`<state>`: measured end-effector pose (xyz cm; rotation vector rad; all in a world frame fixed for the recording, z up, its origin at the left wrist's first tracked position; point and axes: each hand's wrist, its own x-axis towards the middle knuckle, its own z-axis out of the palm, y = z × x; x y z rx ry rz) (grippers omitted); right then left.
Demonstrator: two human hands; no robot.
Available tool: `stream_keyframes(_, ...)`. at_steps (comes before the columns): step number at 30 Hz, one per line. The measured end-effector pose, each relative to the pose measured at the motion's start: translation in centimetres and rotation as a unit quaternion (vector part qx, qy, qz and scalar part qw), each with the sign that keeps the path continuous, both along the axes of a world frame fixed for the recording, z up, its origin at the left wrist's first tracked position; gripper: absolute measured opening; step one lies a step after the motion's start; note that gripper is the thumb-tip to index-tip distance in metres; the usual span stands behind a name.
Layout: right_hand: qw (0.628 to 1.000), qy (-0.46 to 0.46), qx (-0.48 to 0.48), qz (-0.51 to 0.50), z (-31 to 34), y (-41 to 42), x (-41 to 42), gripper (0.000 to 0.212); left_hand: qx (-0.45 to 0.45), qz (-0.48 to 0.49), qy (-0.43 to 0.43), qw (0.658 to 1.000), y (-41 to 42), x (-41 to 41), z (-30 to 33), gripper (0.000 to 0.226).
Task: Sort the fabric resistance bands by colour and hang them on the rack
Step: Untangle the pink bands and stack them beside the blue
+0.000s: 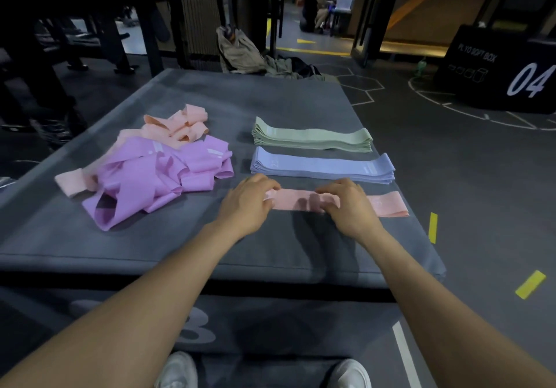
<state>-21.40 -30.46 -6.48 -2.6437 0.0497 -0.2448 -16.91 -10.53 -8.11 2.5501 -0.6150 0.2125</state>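
Note:
A flat pink band (385,204) lies along the near right of the grey padded box top (168,243). My left hand (245,204) pinches its left end. My right hand (346,205) rests on its middle with fingers curled onto the fabric. Behind it sit a neat stack of blue bands (323,166) and, farther back, a neat stack of green bands (313,136). To the left is a loose heap of purple bands (153,177) mixed with peach-pink bands (177,124). No rack can be made out.
The box top ends just right of the pink band, with dark floor and yellow tape marks (432,226) beyond. A black soft box marked 04 (505,69) stands far right. A bag and clothes (240,52) lie behind the box. A person sits in the far doorway.

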Motion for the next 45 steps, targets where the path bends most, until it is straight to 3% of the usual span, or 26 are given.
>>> stream_keyframes(4, 0.998, -0.010, 0.054, 0.025, 2.2, 3.6, 2.9, 0.031, -0.050, 0.030, -0.010, 0.998, 2.3, 1.5, 2.0, 0.029)
stream_keyframes(12, 0.993, -0.010, 0.054, 0.109, 6.3, 13.7, 13.7, 0.031, -0.023, 0.128, -0.025, 0.991, 10.6, 10.1, 6.3, 0.028)
stream_keyframes(18, 0.990, 0.019, 0.012, 0.136, 4.7, 19.4, 20.8, 0.032, 0.006, 0.212, 0.006, 0.977, 16.3, 15.7, 5.9, 0.029)
stream_keyframes(24, 0.987, 0.049, 0.002, 0.156, 2.5, 22.4, 25.9, 0.039, 0.028, 0.219, 0.028, 0.975, 19.3, 19.3, 4.2, 0.033)
stream_keyframes(26, 0.985, 0.059, -0.010, 0.162, 1.9, 23.0, 26.7, 0.033, 0.029, 0.221, 0.035, 0.974, 19.9, 20.1, 3.7, 0.030)
stream_keyframes(28, 0.984, 0.082, 0.001, 0.159, 1.0, 23.2, 27.4, 0.009, 0.016, 0.223, 0.044, 0.974, 20.4, 20.4, 3.2, 0.024)
stream_keyframes(30, 0.986, 0.081, 0.005, 0.148, 0.5, 23.5, 27.8, 0.033, 0.013, 0.222, 0.051, 0.974, 20.9, 20.6, 2.6, 0.024)
stream_keyframes(32, 0.990, 0.060, 0.005, 0.130, 0.5, 23.7, 28.0, 0.034, 0.005, 0.224, 0.046, 0.974, 21.2, 20.4, 2.5, 0.026)
stream_keyframes(39, 0.970, -0.066, 0.166, 0.166, 6.2, 24.7, 25.7, 0.008, -0.090, 0.209, 0.027, 0.973, 20.7, 18.3, 5.7, 0.027)
stream_keyframes(45, 0.935, -0.122, 0.274, 0.187, 12.0, 25.5, 22.9, 0.018, -0.144, 0.209, -0.017, 0.967, 19.9, 16.0, 10.4, 0.030)
